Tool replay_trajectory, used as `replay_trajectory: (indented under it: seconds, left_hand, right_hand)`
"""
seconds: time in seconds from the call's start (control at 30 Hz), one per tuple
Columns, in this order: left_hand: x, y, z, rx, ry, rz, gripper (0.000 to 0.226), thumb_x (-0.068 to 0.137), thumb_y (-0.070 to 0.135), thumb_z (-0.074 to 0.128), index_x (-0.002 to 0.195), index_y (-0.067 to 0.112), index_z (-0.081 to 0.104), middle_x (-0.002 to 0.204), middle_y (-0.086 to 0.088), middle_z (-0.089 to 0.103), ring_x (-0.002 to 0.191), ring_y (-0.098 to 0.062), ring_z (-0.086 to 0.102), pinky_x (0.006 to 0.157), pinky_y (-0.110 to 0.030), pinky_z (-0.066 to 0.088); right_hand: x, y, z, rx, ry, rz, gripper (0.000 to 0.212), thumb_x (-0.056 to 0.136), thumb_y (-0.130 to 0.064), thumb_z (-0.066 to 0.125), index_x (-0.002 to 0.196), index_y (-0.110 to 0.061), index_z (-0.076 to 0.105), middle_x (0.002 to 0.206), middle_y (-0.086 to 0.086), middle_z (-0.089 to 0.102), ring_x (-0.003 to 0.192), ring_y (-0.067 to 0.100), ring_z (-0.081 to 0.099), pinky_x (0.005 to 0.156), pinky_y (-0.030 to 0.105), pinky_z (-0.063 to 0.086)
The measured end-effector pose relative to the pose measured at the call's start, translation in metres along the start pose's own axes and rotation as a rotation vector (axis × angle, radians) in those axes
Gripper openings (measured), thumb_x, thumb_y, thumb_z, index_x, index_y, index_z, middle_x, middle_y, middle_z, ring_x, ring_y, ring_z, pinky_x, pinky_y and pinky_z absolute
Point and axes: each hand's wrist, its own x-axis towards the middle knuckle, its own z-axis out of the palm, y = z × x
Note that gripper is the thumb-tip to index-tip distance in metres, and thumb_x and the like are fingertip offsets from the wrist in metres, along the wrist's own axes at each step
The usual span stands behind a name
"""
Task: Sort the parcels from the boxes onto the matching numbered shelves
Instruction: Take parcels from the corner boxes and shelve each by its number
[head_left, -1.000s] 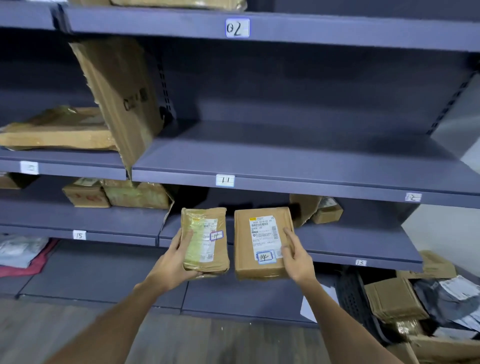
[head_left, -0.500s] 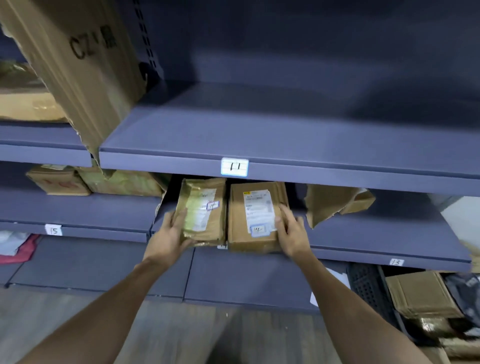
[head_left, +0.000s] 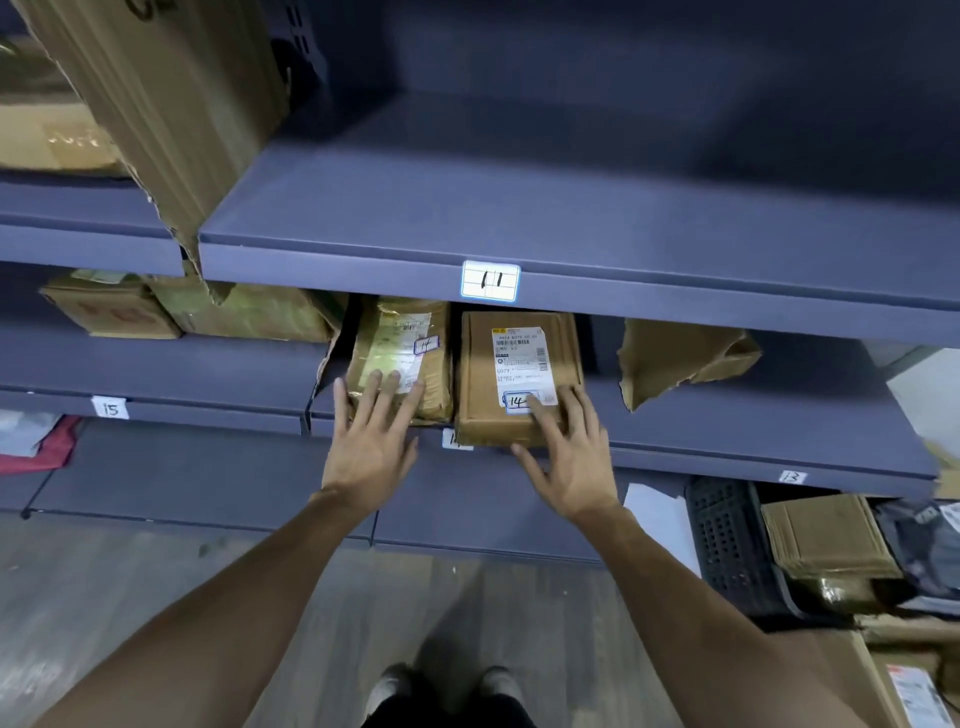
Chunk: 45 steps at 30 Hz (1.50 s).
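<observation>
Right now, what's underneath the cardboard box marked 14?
The cardboard box rests on the blue shelf, its front edge overhanging the lip and partly covering the white tag. The right hand rests on top. Anything directly beneath is hidden.

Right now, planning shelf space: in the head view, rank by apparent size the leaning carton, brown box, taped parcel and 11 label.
Leaning carton, largest.
Brown box and taped parcel look alike; parcel's top is hidden by the shelf, so unranked.
11 label, smallest.
</observation>
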Motion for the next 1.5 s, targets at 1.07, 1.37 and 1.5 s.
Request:
replay_trajectory:
  seconds: [1.07,1.37,1.5]
  left_hand:
    - [0.126,-0.039,0.025,0.134,-0.110,-0.143,0.099,0.091,0.068,0.042,0.157,0.023,-0.017,0.166,-0.009,-0.017,0.151,-0.030,-0.021,0.119,-0.059,-0.011]
    - [0.136,-0.049,0.020,0.075,-0.201,-0.115,0.103,0.090,0.069,0.045,0.155,0.024,-0.022,0.161,-0.009,-0.032,0.146,-0.028,-0.031,0.121,-0.056,-0.008]
    - [0.134,-0.049,0.017,0.102,-0.182,-0.105,0.103,0.090,0.067,0.045,0.154,0.025,-0.025,0.158,-0.011,-0.035,0.145,-0.029,-0.034,0.120,-0.055,-0.014]
  right_hand:
    - [0.134,0.009,0.031,-0.120,-0.274,0.051,0.080,0.097,-0.062,0.041,0.159,-0.034,-0.002,0.166,0.003,-0.015,0.149,0.023,-0.030,0.121,0.052,0.023]
    - [0.133,0.005,0.029,-0.113,-0.299,0.085,0.081,0.096,-0.065,0.041,0.159,-0.036,-0.002,0.166,0.001,-0.019,0.148,0.022,-0.031,0.120,0.057,0.017]
    - [0.136,0.003,0.021,-0.137,-0.356,0.082,0.084,0.096,-0.068,0.038,0.158,-0.037,-0.008,0.165,0.002,-0.025,0.146,0.023,-0.036,0.122,0.059,0.003]
